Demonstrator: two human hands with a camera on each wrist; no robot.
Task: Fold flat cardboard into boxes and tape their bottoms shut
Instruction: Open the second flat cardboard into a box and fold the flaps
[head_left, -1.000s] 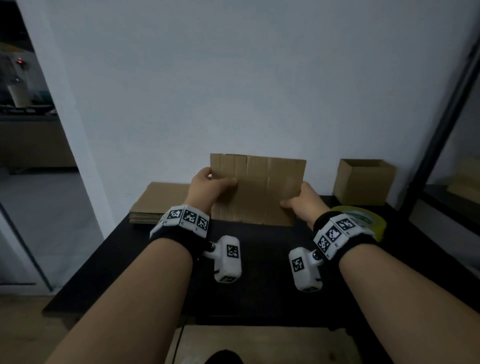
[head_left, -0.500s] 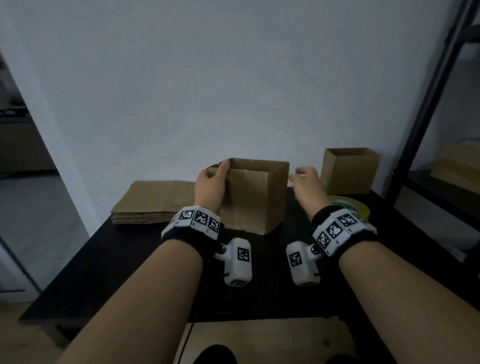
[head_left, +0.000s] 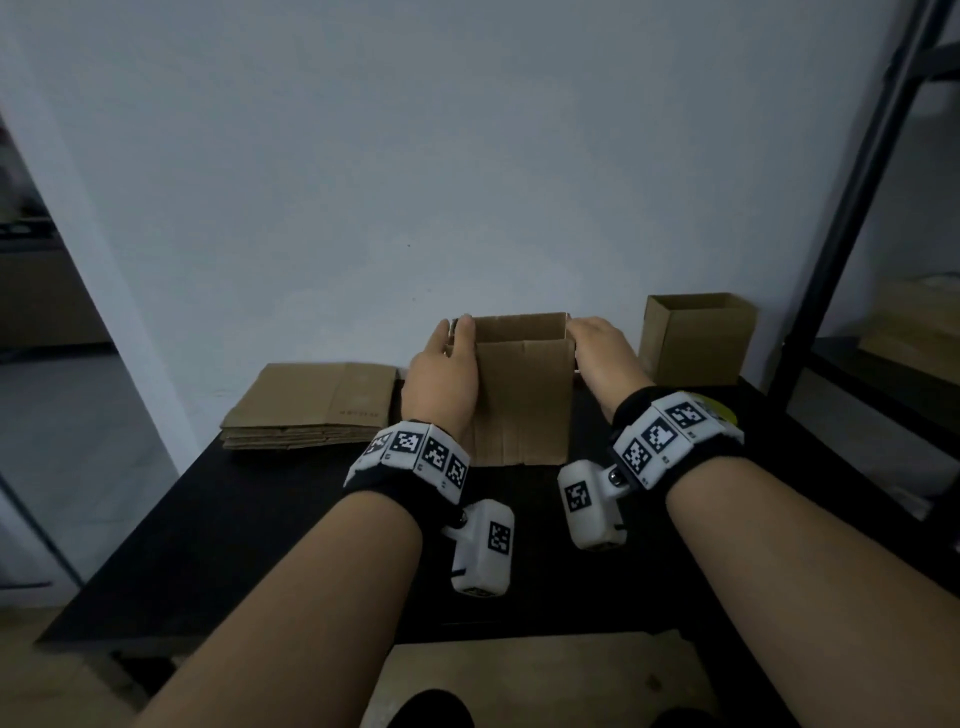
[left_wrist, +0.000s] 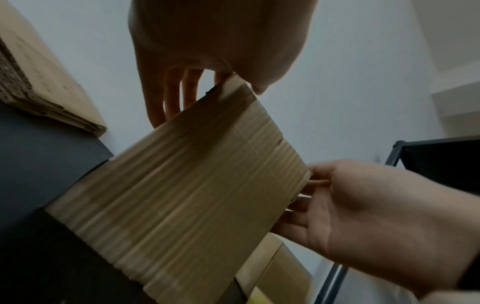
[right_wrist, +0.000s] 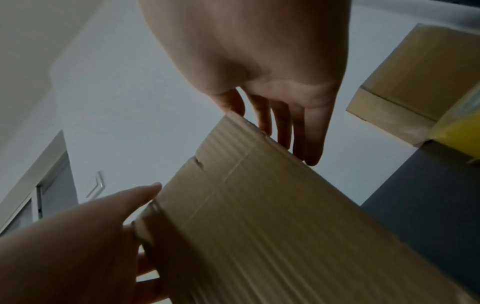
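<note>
An opened cardboard box (head_left: 519, 400) stands upright on the black table (head_left: 234, 519), its top flaps up and its inside showing. My left hand (head_left: 452, 343) lies against the box's left wall with fingers straight and the thumb at the near top corner. My right hand (head_left: 592, 338) lies flat on the right wall, fingers straight. The left wrist view shows the corrugated front face (left_wrist: 187, 195) between the left hand (left_wrist: 197, 88) and the right hand (left_wrist: 324, 195). The right wrist view shows the right hand's fingers (right_wrist: 283, 127) along the box's edge (right_wrist: 272, 226).
A stack of flat cardboard sheets (head_left: 311, 405) lies at the table's back left. A finished open box (head_left: 696, 338) stands at the back right, with a yellow tape roll (right_wrist: 457, 131) beside it. A dark shelf frame (head_left: 857, 182) rises at the right, and the wall is close behind.
The flat sheet held a second ago has been opened into a square box shape. It has turned to face me squarely, and my right hand has moved onto its right wall.
</note>
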